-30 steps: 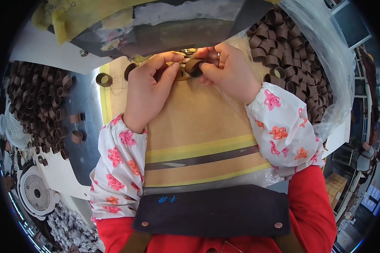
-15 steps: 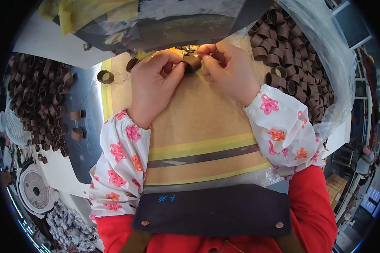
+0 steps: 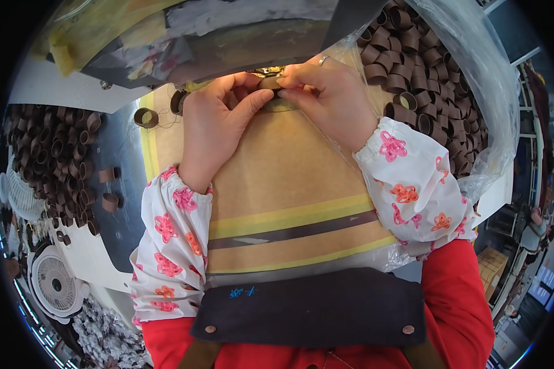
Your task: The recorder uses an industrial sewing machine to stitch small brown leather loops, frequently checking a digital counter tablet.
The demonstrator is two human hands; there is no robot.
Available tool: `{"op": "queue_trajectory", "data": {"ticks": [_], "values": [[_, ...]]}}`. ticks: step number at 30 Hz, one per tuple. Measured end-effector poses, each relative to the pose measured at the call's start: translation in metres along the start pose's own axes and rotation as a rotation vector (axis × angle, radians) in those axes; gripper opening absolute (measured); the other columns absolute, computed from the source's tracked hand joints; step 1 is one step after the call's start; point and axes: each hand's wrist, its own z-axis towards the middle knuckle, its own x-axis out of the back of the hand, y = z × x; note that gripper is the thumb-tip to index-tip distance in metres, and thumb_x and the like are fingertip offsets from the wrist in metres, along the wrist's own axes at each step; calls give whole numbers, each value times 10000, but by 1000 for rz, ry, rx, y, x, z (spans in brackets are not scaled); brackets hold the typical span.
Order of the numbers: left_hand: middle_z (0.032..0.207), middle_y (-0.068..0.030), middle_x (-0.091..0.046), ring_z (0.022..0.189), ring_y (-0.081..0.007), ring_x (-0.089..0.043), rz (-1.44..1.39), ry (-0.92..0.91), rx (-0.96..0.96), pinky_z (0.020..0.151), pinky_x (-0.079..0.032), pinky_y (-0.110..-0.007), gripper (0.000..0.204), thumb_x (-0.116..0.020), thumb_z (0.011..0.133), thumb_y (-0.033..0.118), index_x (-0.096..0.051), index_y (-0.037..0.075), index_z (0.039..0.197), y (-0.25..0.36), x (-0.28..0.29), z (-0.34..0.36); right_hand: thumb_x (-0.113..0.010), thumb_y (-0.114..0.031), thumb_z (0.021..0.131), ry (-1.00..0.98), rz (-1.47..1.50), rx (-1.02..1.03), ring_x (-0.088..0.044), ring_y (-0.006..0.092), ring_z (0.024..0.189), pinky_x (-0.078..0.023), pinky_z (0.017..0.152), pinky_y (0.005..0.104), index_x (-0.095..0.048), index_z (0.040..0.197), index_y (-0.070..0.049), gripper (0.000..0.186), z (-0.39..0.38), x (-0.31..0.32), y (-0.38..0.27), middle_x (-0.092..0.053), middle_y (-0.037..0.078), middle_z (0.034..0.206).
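A short brown loop, like a band bent into a ring [image 3: 269, 83], sits between my two hands, just below the lit metal parts [image 3: 274, 70] of a machine. My left hand [image 3: 215, 120] pinches its left side between thumb and fingers. On its right side, the thumb and forefinger of my right hand [image 3: 335, 98] are closed on it. The machine's dark body [image 3: 258, 46] overhangs my fingertips and hides part of the work. Left of my left hand, another brown loop [image 3: 146, 117] lies with loose threads around it.
Heaps of brown loops lie at the left [image 3: 55, 154] and the right [image 3: 412, 67], the right one in a clear plastic bag [image 3: 495, 92]. Brown board with yellow tape [image 3: 289, 215] covers the work surface. A white fan [image 3: 55, 280] stands at the lower left.
My right fingers have come left and closed onto the loop's right side. The loop has turned and sits closer to the machine's metal parts. The view has shifted slightly.
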Motion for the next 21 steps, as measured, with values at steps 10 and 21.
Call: {"op": "queue_trajectory", "data": {"ticks": [10, 21], "values": [[689, -42, -644, 602, -62, -560, 80, -9, 147, 570, -434, -197, 261, -697, 726, 199, -651, -16, 867, 7, -5, 8, -624, -127, 754, -40, 21, -103, -497, 135, 488, -379, 482, 269, -640, 773, 32, 162, 10, 3, 2, -535, 74, 534], [661, 25, -612, 589, -6, -499, 133, -45, 202, 547, -390, -155, 255, -708, 731, 211, -651, 3, 866, 9, -2, 12, -646, -110, 721, 65, -156, 8, -519, 213, 533, -394, 501, 313, -640, 755, -10, 106, 7, -4, 1, -552, 100, 623]]}}
